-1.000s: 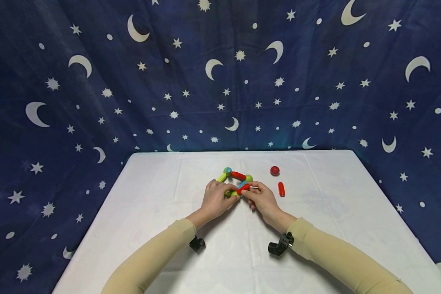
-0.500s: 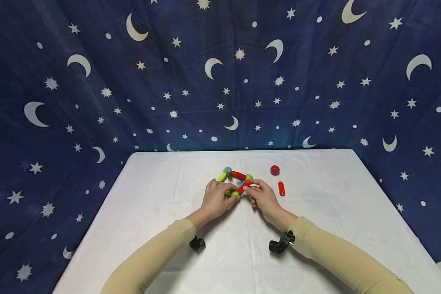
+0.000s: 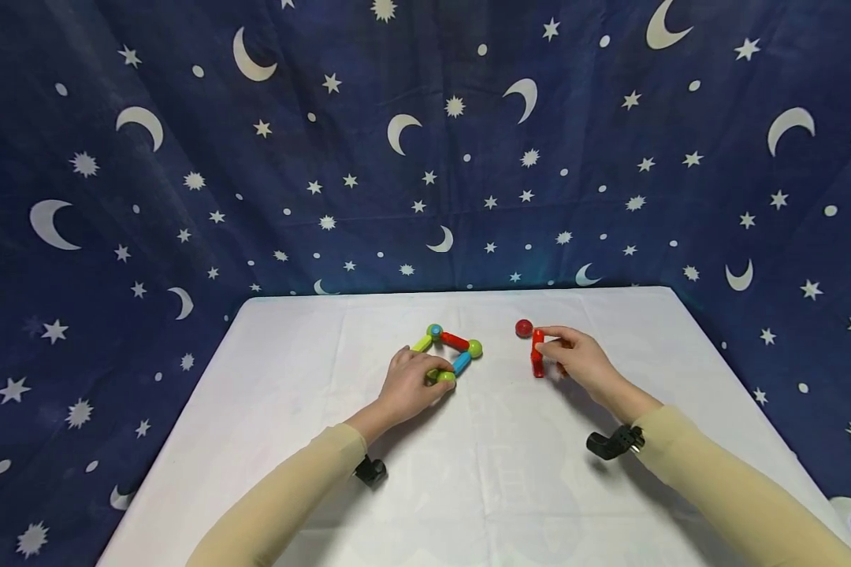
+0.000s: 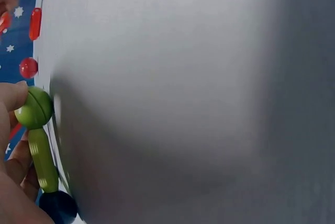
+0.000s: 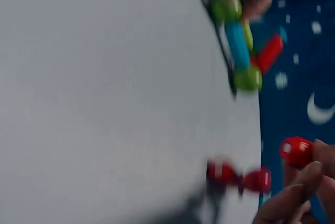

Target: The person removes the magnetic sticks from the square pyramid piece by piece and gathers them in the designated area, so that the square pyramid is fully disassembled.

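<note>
Pinching a red rod (image 3: 536,342), right fingers (image 3: 560,331) stand narrowly apart.

You wore long beige sleeves (image 3: 745,488) with plain cuffs (image 3: 661,429), and a small, rounded black camera (image 3: 607,444) beside each cuff.

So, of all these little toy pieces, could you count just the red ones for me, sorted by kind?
Red sticks: 3 (the held stick in the right hand, the joined stick farther left, and the loose stick on the table)
Red balls: 1 (the lone red ball)
Total: 4
</note>
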`<control>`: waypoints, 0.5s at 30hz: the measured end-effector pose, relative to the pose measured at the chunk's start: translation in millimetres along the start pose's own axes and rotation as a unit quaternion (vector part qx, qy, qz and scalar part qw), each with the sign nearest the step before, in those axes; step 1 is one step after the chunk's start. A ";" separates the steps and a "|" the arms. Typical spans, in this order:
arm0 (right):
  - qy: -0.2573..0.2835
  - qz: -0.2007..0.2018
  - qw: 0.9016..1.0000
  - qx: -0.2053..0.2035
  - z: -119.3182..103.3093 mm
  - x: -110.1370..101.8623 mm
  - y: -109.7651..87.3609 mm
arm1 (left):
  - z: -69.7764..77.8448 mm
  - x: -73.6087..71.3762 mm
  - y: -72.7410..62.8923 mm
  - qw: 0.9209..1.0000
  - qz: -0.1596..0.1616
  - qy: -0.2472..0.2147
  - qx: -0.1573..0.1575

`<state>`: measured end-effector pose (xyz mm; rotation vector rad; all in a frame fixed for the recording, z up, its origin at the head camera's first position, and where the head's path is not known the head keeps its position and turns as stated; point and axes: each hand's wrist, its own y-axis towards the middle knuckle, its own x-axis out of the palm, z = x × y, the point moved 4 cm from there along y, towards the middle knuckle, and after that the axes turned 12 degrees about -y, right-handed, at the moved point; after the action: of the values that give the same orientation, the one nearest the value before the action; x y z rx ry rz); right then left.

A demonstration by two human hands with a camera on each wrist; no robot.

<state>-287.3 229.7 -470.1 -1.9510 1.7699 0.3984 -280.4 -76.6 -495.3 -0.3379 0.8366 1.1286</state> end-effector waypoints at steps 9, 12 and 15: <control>-0.096 -0.035 0.992 0.072 33.3 -21.3 7.6 | -3.3 -3.1 -0.2 1.000 -0.012 -0.005 0.000; -0.115 -0.034 0.990 0.075 38.6 -18.3 9.5 | -3.5 -2.5 -0.5 1.000 -0.012 -0.005 0.001; -0.121 -0.034 0.990 0.070 39.8 -15.2 9.7 | -3.1 -1.9 -0.7 1.000 -0.013 -0.003 0.004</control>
<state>-294.8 263.0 -497.5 -1.7776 1.5308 0.4545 -281.4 -80.1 -496.0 -0.3376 0.8282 1.1012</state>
